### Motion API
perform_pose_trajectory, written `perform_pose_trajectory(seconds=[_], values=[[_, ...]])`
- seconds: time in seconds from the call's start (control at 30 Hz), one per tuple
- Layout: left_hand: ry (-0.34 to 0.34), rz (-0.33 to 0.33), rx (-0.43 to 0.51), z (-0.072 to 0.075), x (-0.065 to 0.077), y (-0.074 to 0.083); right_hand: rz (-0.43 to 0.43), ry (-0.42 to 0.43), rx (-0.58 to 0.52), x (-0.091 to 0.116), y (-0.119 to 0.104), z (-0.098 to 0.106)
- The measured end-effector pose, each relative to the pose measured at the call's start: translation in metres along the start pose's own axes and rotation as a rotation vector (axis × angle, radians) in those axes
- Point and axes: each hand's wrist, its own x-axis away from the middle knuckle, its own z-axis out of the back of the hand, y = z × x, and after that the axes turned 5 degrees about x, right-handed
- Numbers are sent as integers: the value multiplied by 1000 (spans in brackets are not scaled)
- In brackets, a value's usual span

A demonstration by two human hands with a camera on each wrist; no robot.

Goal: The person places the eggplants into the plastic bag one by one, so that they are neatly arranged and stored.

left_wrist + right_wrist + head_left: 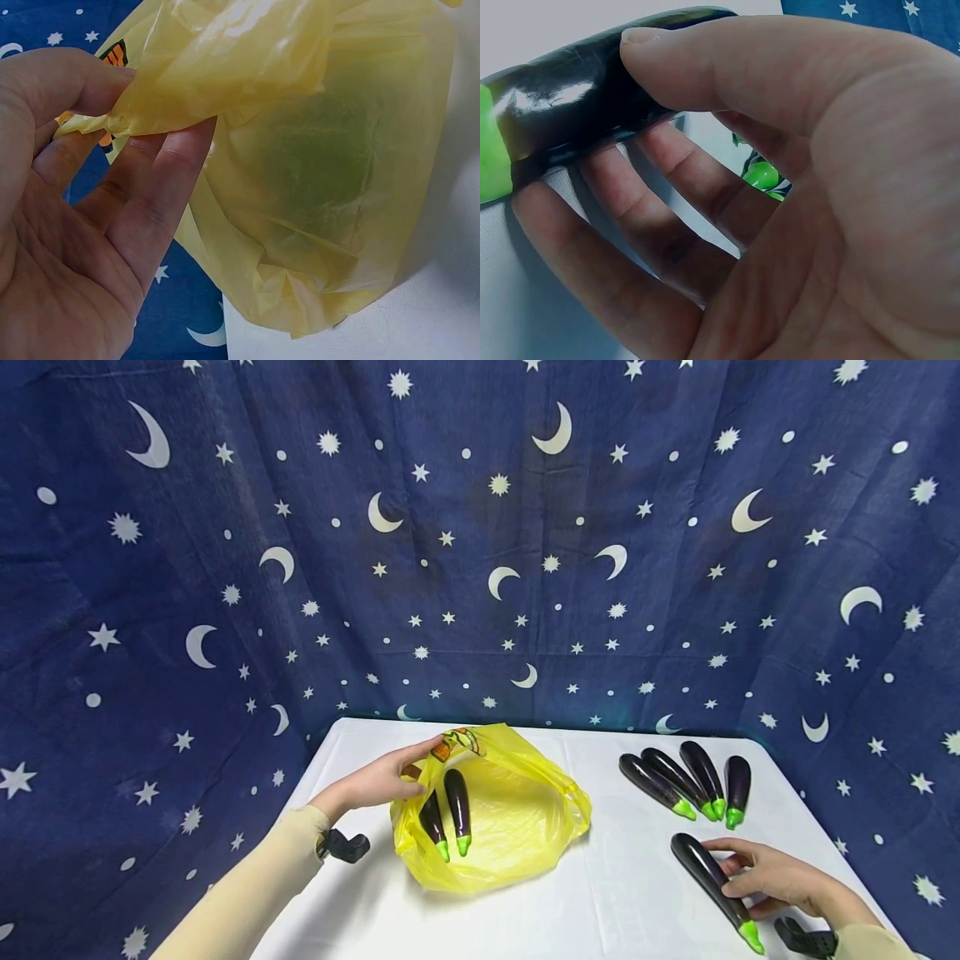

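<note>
At the table's right front, my right hand point(780, 877) grips a dark purple eggplant with a green stem end point(708, 878). In the right wrist view the thumb lies across the top of that eggplant point(570, 94) while the fingertips meet its lower side. My left hand point(381, 777) pinches the rim of a yellow plastic bag point(517, 810), holding its mouth open. Two more eggplants point(457, 802) lie inside the bag near its left side. The left wrist view has the bag's film point(322, 172) bunched between thumb and fingers point(161, 172).
Several eggplants point(701, 777) lie in a group at the back right of the white table point(600, 877), stems toward the front. A dark blue cloth point(480, 527) with moons and stars hangs behind and along both sides.
</note>
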Motion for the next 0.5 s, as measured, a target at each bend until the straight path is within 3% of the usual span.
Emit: perform_pose_trajectory(seconds=[0.3, 0.5], values=[[-9, -31, -9, 0, -1, -2, -16, 8, 8, -2, 0, -1], [-11, -18, -4, 0, -1, -2, -21, 7, 10, -2, -1, -2]])
